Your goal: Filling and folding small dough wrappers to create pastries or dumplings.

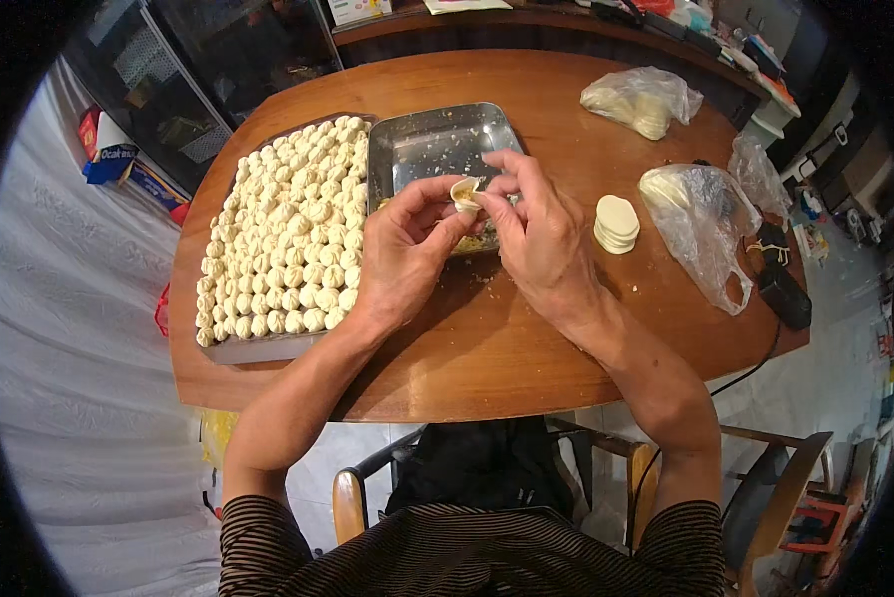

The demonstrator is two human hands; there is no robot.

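Observation:
Between my hands, over the near part of a metal tray (pixel 445 121), is a small dumpling (pixel 464 192), its pale wrapper cupped around yellowish filling and its top still gaping. My left hand (pixel 414 239) holds its left side with curled fingers. The thumb and a finger of my right hand (pixel 542 234) pinch the wrapper's right edge. The metal tray has crumbs of filling on its bottom, and my hands hide its near side. To the right of my right hand lies a stack of round dough wrappers (pixel 617 223).
Rows of pleated dumplings (pixel 293 224) fill a large tray at left. Plastic bags with pale contents, one farther back (pixel 646 99) and one nearer (pixel 696 214), lie at right. A black box-shaped device (pixel 783 296) with a cord sits at the table's right edge. Chairs (pixel 781 497) stand nearby.

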